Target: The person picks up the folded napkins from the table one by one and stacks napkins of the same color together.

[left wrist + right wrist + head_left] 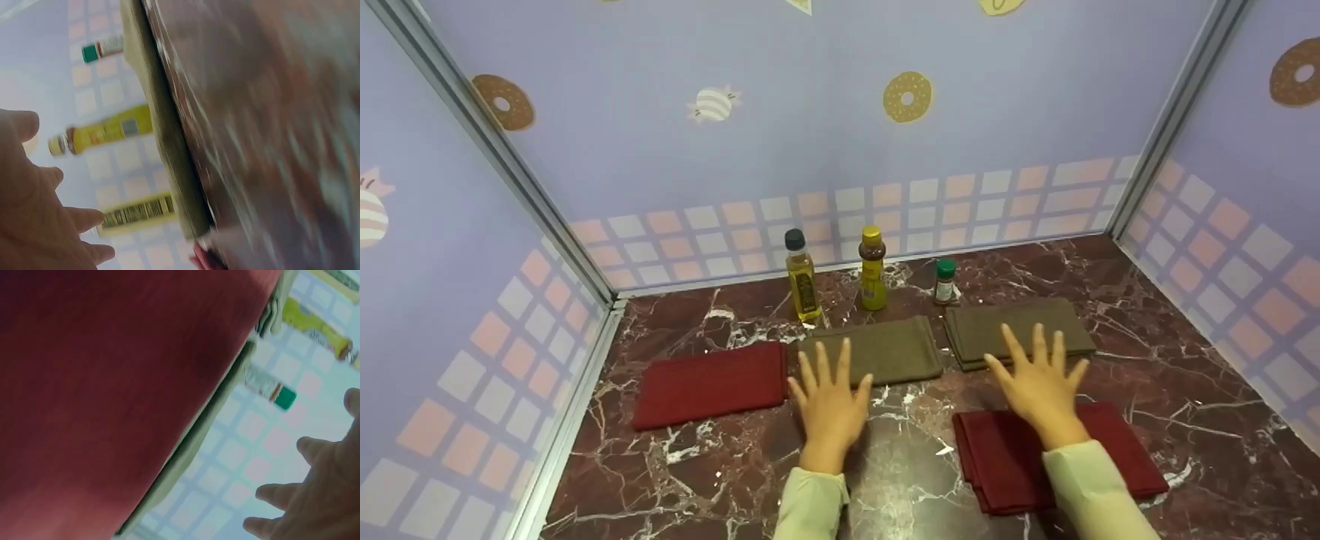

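The head view is bright and evenly lit from above, sharp throughout, with straight wall rails bowing slightly at the edges. The polished desk (pixel 1185 390) gives a pale sheen below the left hand (pixel 829 405), which casts a soft shadow. Both wrist views are heavily motion-blurred, washed pale near the wall.

No words, brands or numbers can be read anywhere. The oil bottle (pixel 138 212) carries a label with a barcode, seen from the left wrist, but its bars and any digits are too blurred to make out. The yellow bottle (pixel 104 134) and the green-capped jar (pixel 104 48) also bear labels, whose print is too small and blurred to read.
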`<control>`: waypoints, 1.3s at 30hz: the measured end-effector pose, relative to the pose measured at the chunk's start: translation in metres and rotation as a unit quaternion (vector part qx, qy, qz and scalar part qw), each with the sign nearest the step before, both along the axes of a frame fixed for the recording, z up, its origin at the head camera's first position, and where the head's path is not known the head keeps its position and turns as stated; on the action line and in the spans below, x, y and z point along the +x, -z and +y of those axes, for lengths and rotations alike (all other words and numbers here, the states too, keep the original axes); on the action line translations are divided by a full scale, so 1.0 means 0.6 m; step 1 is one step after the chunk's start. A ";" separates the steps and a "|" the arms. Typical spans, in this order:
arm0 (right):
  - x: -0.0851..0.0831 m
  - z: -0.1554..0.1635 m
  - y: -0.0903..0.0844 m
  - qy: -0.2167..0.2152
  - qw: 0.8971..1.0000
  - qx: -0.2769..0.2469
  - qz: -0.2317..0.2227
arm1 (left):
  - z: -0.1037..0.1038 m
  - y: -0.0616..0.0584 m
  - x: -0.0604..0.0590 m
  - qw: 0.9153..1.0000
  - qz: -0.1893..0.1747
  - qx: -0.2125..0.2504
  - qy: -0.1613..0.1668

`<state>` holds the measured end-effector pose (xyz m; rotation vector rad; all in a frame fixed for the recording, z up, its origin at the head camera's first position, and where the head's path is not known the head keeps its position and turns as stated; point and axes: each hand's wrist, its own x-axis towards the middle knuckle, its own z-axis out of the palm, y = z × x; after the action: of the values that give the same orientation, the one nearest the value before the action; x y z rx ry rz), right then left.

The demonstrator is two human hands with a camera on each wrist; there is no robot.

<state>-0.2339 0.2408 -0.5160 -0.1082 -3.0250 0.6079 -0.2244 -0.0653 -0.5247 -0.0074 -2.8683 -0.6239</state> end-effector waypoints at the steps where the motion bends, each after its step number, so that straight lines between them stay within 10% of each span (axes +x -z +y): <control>1: 0.006 0.010 -0.001 0.003 1.000 -0.005 -0.007 | 0.008 0.000 -0.001 1.000 -0.002 -0.003 0.008; 12: 0.085 0.134 0.004 0.050 0.988 -0.056 -0.134 | 0.121 -0.003 0.011 0.991 -0.041 0.002 0.125; 20: 0.133 0.178 0.020 0.080 0.979 -0.042 -0.181 | 0.202 0.013 0.044 0.967 -0.060 -0.134 0.206; 30: 0.168 0.180 0.029 0.082 0.986 -0.025 -0.143 | 0.241 0.027 0.053 0.959 -0.055 -0.180 0.210; 39: 0.173 0.182 0.028 0.084 0.988 -0.027 -0.123 | 0.243 0.030 0.051 0.974 -0.040 -0.151 0.166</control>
<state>-0.1301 0.3498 -0.5326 -0.4707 -3.1857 0.7103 -0.1939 0.0807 -0.5425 -0.5272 -3.0356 -0.2354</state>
